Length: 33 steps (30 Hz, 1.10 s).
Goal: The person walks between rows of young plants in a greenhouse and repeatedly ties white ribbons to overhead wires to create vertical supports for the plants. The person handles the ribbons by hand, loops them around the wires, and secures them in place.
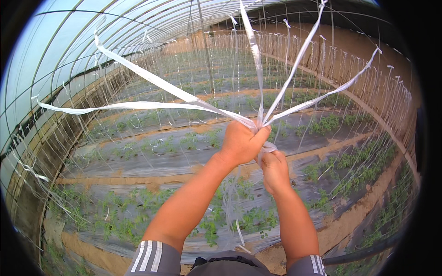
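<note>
Several white plastic strips [148, 75] run down from overhead wires and come together at my hands. My left hand [244, 140] is closed around the gathered strips near the middle of the view. Just below and to the right, my right hand [275, 169] grips the strips' lower part, where a loop of the plastic [269, 147] shows between the hands. Loose strip ends [231, 201] dangle beneath them, over the plants.
Rows of green seedlings [255, 220] grow through plastic mulch film [138, 165]. Many hanging strings stand along the rows. A metal post [206, 48] rises ahead, a low wall [31, 176] runs at left, and a dark pipe [359, 255] crosses at lower right.
</note>
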{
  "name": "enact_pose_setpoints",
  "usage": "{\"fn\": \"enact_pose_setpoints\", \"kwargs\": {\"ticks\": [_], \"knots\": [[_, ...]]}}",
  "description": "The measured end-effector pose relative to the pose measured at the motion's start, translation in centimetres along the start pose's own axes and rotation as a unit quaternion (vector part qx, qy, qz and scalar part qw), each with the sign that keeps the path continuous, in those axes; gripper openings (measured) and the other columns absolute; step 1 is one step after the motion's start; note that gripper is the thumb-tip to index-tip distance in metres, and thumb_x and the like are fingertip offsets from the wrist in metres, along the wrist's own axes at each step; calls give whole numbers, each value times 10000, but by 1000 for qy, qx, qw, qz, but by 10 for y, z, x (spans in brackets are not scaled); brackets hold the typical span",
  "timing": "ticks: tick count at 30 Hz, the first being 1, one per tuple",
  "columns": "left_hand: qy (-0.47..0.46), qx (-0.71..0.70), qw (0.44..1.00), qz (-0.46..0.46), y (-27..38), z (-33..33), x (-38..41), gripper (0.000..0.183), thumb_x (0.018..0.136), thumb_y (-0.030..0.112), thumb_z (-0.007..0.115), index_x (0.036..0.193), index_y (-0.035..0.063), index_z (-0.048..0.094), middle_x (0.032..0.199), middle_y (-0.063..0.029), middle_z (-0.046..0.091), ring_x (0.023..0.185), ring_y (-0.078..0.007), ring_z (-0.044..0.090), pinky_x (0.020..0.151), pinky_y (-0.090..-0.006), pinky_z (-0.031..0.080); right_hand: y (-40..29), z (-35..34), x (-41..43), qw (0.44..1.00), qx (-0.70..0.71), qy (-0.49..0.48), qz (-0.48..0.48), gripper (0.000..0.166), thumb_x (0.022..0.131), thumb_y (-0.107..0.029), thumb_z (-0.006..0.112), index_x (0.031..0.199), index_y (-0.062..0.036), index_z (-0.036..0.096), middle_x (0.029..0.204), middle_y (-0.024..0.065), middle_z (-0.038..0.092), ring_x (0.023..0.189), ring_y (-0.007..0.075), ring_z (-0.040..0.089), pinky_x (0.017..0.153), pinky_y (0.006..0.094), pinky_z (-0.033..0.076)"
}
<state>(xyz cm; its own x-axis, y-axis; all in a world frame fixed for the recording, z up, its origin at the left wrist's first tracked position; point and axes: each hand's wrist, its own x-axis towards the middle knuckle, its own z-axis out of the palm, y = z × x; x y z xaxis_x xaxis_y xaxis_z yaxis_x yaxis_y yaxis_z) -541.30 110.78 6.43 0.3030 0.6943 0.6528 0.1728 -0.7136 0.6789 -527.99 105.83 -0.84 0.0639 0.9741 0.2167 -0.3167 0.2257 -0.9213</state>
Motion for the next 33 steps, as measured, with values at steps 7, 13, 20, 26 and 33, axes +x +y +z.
{"fn": "enact_pose_setpoints", "kwargs": {"ticks": [7, 13, 20, 26, 33], "knots": [[-22, -222, 972, -75, 5, 6, 3, 210, 899, 152, 661, 757, -1, 689, 654, -32, 654, 569, -87, 558, 528, -270, 423, -56, 19, -4, 919, -362, -150, -51, 284, 886, -53, 597, 1158, 12, 644, 996, 94, 682, 917, 215, 628, 812, 387, 503], [47, -214, 975, -42, -3, 23, 20, 267, 919, 188, 653, 716, 15, 638, 583, -35, 570, 526, -125, 521, 546, -307, 464, -13, -6, 6, 914, -383, -95, -97, 143, 878, -59, 607, 998, 12, 641, 999, 188, 686, 885, 381, 661, 768, 426, 519], [118, -259, 945, -164, -13, -8, 45, 401, 964, 267, 589, 635, 74, 466, 565, -77, 488, 461, -209, 525, 541, -375, 491, 7, 6, -92, 676, -438, -21, -592, 290, 827, -39, 652, 1111, 20, 638, 1011, 134, 633, 901, 320, 657, 795, 383, 573], [167, -197, 962, -84, -19, -20, 66, 379, 999, 279, 572, 702, 54, 503, 575, -51, 451, 454, -176, 483, 538, -350, 478, 66, -1, -188, 919, -288, 29, -266, 275, 915, -43, 671, 1176, 25, 620, 983, 83, 633, 896, 183, 633, 793, 302, 537], [158, -154, 975, 6, -48, 12, 18, 296, 1009, 314, 587, 921, 32, 570, 798, -82, 524, 710, -215, 557, 691, -373, 495, 82, -26, -223, 958, -111, 253, -80, 449, 968, -115, 676, 1367, -9, 502, 1092, 62, 638, 927, 118, 607, 814, 269, 491]]}}
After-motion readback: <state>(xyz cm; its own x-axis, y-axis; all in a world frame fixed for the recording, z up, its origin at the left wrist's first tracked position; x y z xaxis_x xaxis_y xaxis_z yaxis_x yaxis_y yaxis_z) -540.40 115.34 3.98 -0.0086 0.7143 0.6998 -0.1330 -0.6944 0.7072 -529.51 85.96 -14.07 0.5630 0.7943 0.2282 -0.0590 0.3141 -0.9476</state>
